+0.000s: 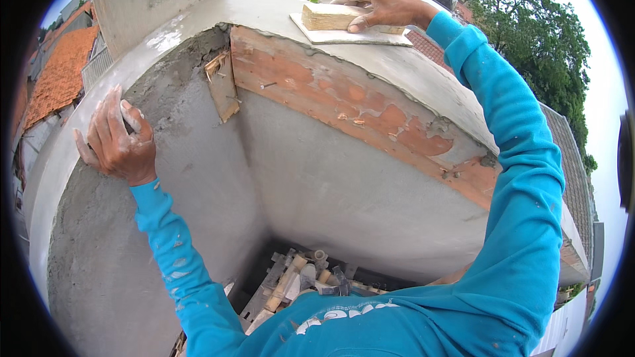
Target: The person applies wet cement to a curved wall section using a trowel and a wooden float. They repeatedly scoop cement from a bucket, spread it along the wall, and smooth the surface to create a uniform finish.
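Observation:
My right hand (390,10) grips a plastering float (329,18) with a yellowish block handle and a flat white base. The float lies on the smooth grey cement top (264,8) of a wall, near the corner. Over to the left, my left hand (118,137) rests on the wall's curved-looking rim, fingers stretched over the edge, holding nothing. Beneath the float, a reddish, cement-smeared wooden board (344,102) runs along the wall's inner face. A short wood piece (223,86) is fixed at the corner, and a nail (268,84) sticks out of the board.
A tall plain panel (155,0) rises beyond the left rim. Down between the walls lies a jumble of wooden pieces (284,284). Outside are orange tiled roofs (63,69) at the left and a large tree (529,26) at the right.

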`<state>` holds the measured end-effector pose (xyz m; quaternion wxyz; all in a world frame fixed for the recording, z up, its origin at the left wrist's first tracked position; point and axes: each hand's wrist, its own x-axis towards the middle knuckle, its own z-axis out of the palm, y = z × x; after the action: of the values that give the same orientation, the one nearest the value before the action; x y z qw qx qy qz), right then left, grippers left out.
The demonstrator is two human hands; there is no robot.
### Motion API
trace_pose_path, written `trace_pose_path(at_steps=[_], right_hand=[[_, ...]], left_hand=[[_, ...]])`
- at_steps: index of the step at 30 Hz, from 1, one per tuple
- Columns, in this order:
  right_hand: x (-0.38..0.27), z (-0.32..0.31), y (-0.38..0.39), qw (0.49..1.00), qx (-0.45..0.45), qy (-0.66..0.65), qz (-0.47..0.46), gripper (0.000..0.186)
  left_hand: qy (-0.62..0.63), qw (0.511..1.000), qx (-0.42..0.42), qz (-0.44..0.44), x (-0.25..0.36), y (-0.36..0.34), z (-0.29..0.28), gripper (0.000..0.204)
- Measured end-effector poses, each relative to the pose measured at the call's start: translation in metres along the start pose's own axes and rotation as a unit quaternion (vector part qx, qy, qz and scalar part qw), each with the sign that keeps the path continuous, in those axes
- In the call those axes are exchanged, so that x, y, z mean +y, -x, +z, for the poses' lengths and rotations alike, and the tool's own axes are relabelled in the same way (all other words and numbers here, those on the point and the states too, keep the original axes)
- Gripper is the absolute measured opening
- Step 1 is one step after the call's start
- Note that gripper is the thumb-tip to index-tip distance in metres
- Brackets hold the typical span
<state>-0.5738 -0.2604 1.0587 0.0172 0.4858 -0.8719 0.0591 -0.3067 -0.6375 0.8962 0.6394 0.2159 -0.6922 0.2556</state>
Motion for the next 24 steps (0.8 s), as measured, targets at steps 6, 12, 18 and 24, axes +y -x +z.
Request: trace_pose_path(at_steps=[6,12,18,24], right_hand=[[0.008,-0.011,0.058,0.995,-0.053,-0.064,0.057,0.069],[-0.014,-0.044,0.277,0.980,-0.068,0.005,0.187,0.068],[-0.059,-0.080,0.424,0.946,-0.060,-0.047,0.314,0.071],[-0.039,-0.080,0.365,0.948,0.124,-0.004,0.295,0.074]], left_hand=[[0.005,1.000,-0.013,0.014,0.005,0.006,0.005,0.025],[-0.010,0.999,-0.012,0.030,-0.019,0.009,0.011,0.024],[-0.017,1.000,-0.003,0.005,-0.004,0.003,0.011,0.019],[-0.023,1.000,-0.003,-0.019,0.012,-0.003,0.004,0.018]])
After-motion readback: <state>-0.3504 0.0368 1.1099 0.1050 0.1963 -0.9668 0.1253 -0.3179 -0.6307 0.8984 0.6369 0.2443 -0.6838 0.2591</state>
